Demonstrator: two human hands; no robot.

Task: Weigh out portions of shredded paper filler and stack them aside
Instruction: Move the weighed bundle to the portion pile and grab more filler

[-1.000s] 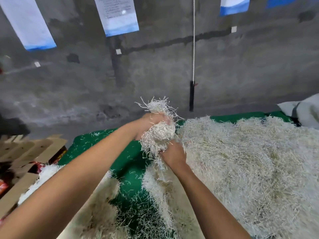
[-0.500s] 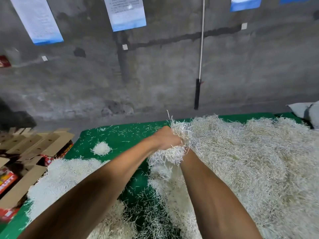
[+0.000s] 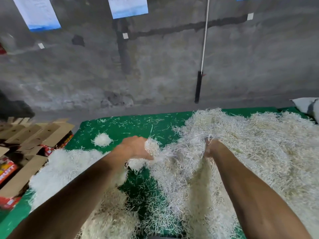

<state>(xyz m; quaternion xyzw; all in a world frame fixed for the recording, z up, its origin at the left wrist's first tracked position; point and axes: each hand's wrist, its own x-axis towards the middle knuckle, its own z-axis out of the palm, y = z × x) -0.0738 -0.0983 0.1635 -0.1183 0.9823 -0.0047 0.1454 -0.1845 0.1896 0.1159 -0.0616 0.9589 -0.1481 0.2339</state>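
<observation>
Clearly the job is somewhere in its middle, by my reading. One small ball of shredded paper [image 3: 102, 139] sits alone on the bare green tabletop [image 3: 131, 125], looking like a finished portion set aside, and a paler, fluffier heap [image 3: 63, 169] lies nearer on the left, perhaps more set-aside filler. No scale shows in view, so whether anything has been weighed I cannot tell. A great deal is left: the main pile of shredded paper [image 3: 250, 152] covers the whole right side of the tabletop.

The left hand [image 3: 136, 149] has its fingers curled round a tuft of shreds [image 3: 152, 149] at the pile's left edge, strands trailing from it back toward the pile. The right hand [image 3: 211, 147] is sunk into the pile itself; its fingers are buried, though they appear to bunch the shreds rising round them. The two hands are apart, joined by a stretched web of paper between them.
</observation>
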